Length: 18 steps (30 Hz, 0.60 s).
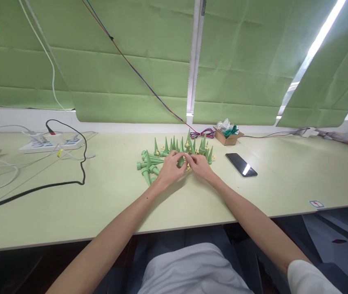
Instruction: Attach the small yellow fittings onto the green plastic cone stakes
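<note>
My left hand (172, 167) has its thumb and index finger curled round a green plastic spike (180, 160), of which only a little shows. Against those fingertips press the pinched fingers of my right hand (200, 165); what they pinch is too small and covered to make out. Behind both hands, several green spikes (203, 145) with small yellow valve parts stand upright, points up. To the left lies a pile of loose green spikes (146, 173) with ribbed caps, most of them on their sides. Parts of the standing group are hidden by my fingers.
A black phone (241, 164) lies right of my hands. Behind it stands a small cardboard box (227, 139) holding clear and green plastic, beside coiled wires (203, 133). At left are a power strip (51, 143) and a black cable (83, 163). The table's front edge (186, 228) passes beneath my forearms.
</note>
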Motion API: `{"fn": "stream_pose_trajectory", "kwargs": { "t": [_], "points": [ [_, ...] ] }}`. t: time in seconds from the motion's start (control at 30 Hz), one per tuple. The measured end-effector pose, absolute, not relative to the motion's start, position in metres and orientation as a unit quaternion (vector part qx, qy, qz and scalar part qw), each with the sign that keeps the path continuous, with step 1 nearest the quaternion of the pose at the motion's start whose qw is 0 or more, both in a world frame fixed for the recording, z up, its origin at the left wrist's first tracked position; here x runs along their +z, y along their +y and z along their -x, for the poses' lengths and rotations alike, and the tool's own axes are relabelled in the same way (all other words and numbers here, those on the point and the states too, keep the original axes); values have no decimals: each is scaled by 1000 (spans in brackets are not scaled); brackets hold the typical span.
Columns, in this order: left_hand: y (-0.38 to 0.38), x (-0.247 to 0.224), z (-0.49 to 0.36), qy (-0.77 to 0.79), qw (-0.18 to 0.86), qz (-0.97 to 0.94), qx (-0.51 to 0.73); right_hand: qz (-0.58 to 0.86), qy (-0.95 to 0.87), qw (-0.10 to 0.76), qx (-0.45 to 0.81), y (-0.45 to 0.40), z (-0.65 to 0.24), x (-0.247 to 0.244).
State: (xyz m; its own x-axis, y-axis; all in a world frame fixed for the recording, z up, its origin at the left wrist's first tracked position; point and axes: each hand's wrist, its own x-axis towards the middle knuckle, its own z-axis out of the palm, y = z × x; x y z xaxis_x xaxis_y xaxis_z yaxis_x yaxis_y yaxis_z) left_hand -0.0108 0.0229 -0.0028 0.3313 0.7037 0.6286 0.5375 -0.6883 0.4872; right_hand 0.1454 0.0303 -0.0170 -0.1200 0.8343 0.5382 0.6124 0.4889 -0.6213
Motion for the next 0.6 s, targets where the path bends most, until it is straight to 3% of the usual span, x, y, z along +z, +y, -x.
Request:
{"fn": "stream_pose_trajectory", "kwargs": {
  "t": [0.6],
  "points": [
    [26, -6, 11, 384, 91, -806, 442, 501, -741, 426, 136, 33, -145, -20]
  ]
}}
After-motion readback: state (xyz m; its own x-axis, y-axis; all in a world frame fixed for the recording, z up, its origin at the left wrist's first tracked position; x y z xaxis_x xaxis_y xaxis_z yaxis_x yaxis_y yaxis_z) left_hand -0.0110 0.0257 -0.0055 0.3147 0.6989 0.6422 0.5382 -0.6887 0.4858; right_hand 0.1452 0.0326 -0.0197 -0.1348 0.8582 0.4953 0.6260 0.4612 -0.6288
